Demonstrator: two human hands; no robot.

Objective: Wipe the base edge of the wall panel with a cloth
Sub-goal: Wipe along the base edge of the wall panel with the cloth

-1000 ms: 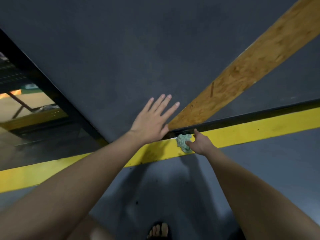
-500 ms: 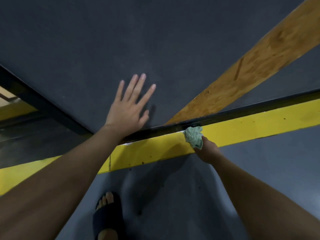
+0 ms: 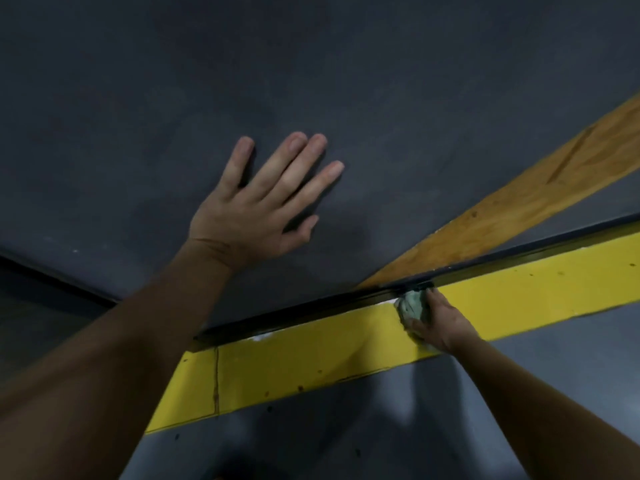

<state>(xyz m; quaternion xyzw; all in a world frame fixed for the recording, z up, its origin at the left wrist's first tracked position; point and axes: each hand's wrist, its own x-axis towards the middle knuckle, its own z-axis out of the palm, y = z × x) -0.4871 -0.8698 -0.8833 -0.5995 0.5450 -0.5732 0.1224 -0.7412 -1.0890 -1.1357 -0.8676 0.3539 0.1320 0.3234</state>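
The dark wall panel (image 3: pixel 381 81) is meeting a yellow floor stripe (image 3: pixel 311 368) along its black base edge (image 3: pixel 311 308). The left hand (image 3: pixel 256 213) is pressing flat on the panel, fingers spread. The right hand (image 3: pixel 441 322) is gripping a bunched green cloth (image 3: pixel 412 304) against the base edge.

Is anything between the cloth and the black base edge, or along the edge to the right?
Nothing visible. The right hand presses the green cloth directly against the black base edge, which runs bare to the right. The wooden board ends just above it.
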